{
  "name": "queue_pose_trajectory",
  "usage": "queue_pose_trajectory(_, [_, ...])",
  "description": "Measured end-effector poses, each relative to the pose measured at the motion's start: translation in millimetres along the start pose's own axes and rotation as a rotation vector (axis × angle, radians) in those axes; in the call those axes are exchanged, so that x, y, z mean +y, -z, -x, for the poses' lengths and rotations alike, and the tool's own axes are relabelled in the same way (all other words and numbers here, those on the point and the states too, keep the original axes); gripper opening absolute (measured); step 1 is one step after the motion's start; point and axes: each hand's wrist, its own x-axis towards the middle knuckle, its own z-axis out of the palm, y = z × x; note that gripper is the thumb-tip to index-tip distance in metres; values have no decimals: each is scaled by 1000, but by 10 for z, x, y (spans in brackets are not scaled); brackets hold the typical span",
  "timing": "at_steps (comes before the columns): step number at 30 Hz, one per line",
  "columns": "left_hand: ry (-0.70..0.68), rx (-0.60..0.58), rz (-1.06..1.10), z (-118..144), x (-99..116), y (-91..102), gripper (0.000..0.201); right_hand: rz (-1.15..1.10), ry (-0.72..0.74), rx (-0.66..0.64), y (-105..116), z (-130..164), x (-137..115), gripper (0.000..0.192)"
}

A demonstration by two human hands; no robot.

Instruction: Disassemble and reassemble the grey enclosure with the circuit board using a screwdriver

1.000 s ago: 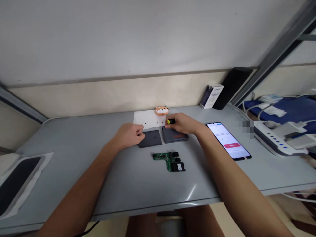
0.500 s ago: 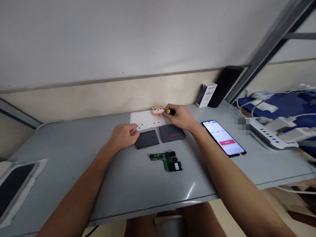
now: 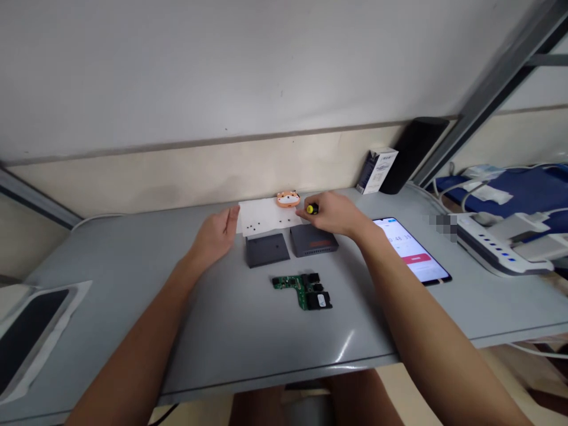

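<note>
Nearest the viewer, low in the middle of the frame, a green circuit board (image 3: 303, 288) lies flat on the grey table (image 3: 133, 296), its long axis running left to right, with bare tabletop on every side of it and both forearms passing well clear of it. Just beyond it sit two dark housing halves side by side: a flat dark cover (image 3: 267, 249) on the left and a deeper dark case (image 3: 314, 241) on the right, close together but apart.

Further back, the left hand (image 3: 216, 235) rests with its fingers loose and uncurled, holding nothing; its fingertips meet the left edge of a white paper sheet (image 3: 266, 215), which lies behind the cover. Several small dark screws (image 3: 254, 225) are scattered on the near part of that sheet, just right of the left fingertips, so this hand is the nearer one to them.

The right hand (image 3: 333, 214) is closed around a small screwdriver (image 3: 312, 209) with a yellow-and-black end that points left, toward the sheet's right edge and slightly above the case. An orange animal-shaped trinket (image 3: 288, 199) sits on the sheet's far edge, close to the screwdriver's end.

To the right, a lit phone (image 3: 412, 251) lies flat, partly under the right forearm. At the back wall stand a small box (image 3: 377, 171) and a black cylinder (image 3: 410, 155). At the lower left edge lies a dark screen in white wrapping (image 3: 31, 331).
</note>
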Motion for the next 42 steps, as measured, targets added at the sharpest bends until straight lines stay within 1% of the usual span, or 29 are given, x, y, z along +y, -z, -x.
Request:
queue_pose_trajectory(2, [-3, 33, 9, -1, -44, 4, 37, 33, -3, -49, -1, -8, 48, 31])
queue_pose_trajectory(4, [-23, 32, 2, -1, -99, -21, 28, 65, -24, -61, 18, -11, 101, 31])
queue_pose_trajectory(8, [-92, -30, -20, -2, -189, -134, 15, 111, -87, 16, 71, 0, 138, 33])
queue_pose_trajectory(10, [-150, -61, -12, 1, -200, -182, 14, 114, -80, 5, 81, 7, 127, 34])
queue_pose_trajectory(12, [-185, -87, -12, 9, -189, -200, 14, 85, -60, -34, 75, 12, 122, 32])
queue_pose_trajectory(15, [-173, -98, -33, 28, -157, -177, 17, 35, -46, -115, 54, 13, 141, 24])
queue_pose_trajectory(17, [-152, -104, -64, 44, -132, -160, 20, 10, -61, -200, 40, 11, 157, 24])
queue_pose_trajectory(18, [-157, -106, -82, 54, -115, -162, 21, -6, -75, -241, 33, 10, 159, 24])
queue_pose_trajectory(20, [-224, -95, -96, 81, -57, -198, 26, -41, -97, -295, 21, 7, 152, 25])
queue_pose_trajectory(22, [-347, -70, -68, 123, 39, -277, 28, -64, -97, -301, 5, 3, 137, 24])
queue_pose_trajectory(24, [-448, -55, -28, 179, 159, -380, 23, -67, -78, -290, -13, -5, 128, 22])
queue_pose_trajectory(26, [-531, -99, -69, 237, 268, -470, 19, -61, -56, -281, -31, -15, 135, 21])
queue_pose_trajectory(28, [-555, -149, -127, 277, 331, -517, 18, -51, -48, -271, -45, -26, 153, 21])
queue_pose_trajectory(31, [-572, -180, -161, 266, 315, -483, 18, -41, -51, -267, -59, -37, 179, 21])
queue_pose_trajectory(33, [-589, -147, -160, 212, 260, -402, 20, -56, -46, -272, -62, -41, 185, 21])
queue_pose_trajectory(35, [-551, -82, -158, 151, 209, -303, 25, -77, -42, -269, -62, -43, 179, 21])
queue_pose_trajectory(36, [-492, -54, -154, 127, 193, -258, 27, -86, -44, -269, -61, -42, 173, 21])
queue_pose_trajectory(37, [-404, -35, -149, 113, 185, -222, 27, -93, -48, -269, -59, -42, 166, 21])
queue_pose_trajectory(38, [-302, -38, -147, 111, 184, -198, 27, -100, -52, -267, -57, -40, 159, 21])
queue_pose_trajectory(40, [-107, -86, -154, 140, 197, -188, 27, -115, -57, -272, -52, -35, 150, 20])
queue_pose_trajectory(42, [17, -141, -147, 204, 206, -219, 26, -125, -60, -273, -47, -25, 147, 20])
